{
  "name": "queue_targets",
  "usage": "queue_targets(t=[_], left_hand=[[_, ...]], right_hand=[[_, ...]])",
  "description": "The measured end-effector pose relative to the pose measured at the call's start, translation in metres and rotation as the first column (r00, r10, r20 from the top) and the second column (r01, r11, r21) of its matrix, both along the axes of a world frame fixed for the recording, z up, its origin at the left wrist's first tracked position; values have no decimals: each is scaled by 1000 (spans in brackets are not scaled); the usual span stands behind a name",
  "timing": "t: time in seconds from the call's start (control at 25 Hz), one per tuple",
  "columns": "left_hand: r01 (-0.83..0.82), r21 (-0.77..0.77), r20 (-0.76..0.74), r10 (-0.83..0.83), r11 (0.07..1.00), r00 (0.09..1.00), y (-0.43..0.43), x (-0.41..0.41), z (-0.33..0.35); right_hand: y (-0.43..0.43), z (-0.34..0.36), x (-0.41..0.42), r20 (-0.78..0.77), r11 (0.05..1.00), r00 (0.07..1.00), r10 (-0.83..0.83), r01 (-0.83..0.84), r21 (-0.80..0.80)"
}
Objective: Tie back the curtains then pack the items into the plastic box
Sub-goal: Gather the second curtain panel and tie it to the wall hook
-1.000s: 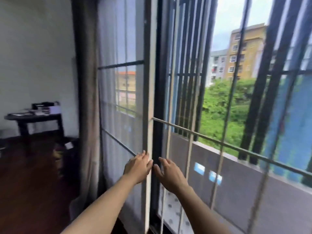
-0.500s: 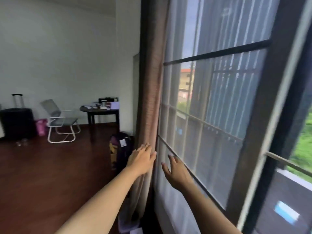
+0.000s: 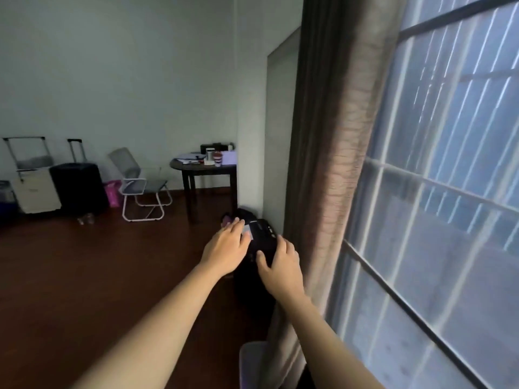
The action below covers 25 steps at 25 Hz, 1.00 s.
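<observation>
Curtain (image 3: 331, 164) hangs vertical just right of R grip (image 3: 280, 265), farther from L grip (image 3: 227, 248); both released, empty.

The window (image 3: 449, 220) fills the right side, and just left of it the curtain (image 3: 331, 164) hangs top to bottom. Centre frame, the left hand (image 3: 227, 248) and right hand (image 3: 280, 265) reach out side by side in front of a bag (image 3: 261, 242) on the floor at the curtain's foot; contact is hard to judge. Behind the bag stands a table (image 3: 196, 167) with small things on it. Left of that come a chair (image 3: 140, 186), a suitcase (image 3: 75, 189) and a second suitcase (image 3: 35, 192) along the back wall.
</observation>
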<state>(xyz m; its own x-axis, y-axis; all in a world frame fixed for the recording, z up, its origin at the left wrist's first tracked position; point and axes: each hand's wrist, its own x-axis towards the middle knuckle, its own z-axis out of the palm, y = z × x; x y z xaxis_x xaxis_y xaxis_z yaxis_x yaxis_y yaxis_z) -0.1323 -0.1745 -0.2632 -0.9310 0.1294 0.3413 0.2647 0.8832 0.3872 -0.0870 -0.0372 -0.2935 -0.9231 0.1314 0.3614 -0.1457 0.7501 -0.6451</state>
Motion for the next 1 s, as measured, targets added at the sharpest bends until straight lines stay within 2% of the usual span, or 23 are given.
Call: queue_targets(t=[0.16, 0.24, 0.36, 0.48, 0.56, 0.64, 0.72, 0.8, 0.88, 0.92, 1.0], left_hand=[[31, 29, 54, -32, 999, 998, -4, -123, 22], [105, 51, 37, -107, 993, 994, 6, -182, 34], [247, 161, -3, -249, 956, 968, 23, -252, 47], [364, 243, -2, -374, 899, 927, 44, -307, 43], [444, 286, 5, -465, 849, 885, 61, -348, 40], [562, 331, -42, -583, 758, 812, 77, -381, 39], [678, 401, -116, -700, 616, 704, 94, -400, 41], [754, 501, -139, -820, 425, 555, 105, -406, 45], [817, 523, -203, -895, 245, 398, 114, -409, 46], [841, 503, -234, -905, 200, 355, 118, -408, 46], [859, 481, -309, -884, 174, 352, 119, -405, 45]], right_hand=[[-25, -9, -105, -11, 994, 994, -110, 110, -20], [-32, -12, -158, 11, 975, 975, -220, 220, -20], [-38, -11, -220, 54, 931, 931, -360, 363, -46], [-42, -11, -256, -111, 855, 847, -519, 515, -65], [-44, -14, -284, -181, 792, 771, -611, 597, -132], [-47, -19, -314, -225, 716, 683, -694, 686, -128], [-47, -22, -339, -256, 623, 581, -773, 772, -129], [-49, -16, -354, -305, 505, 458, -835, 858, -93], [-48, -10, -364, -394, 388, 314, -864, 914, -121], [-46, -8, -366, -425, 339, 243, -872, 926, -166], [-44, 3, -366, -439, 266, 133, -889, 929, -256]])
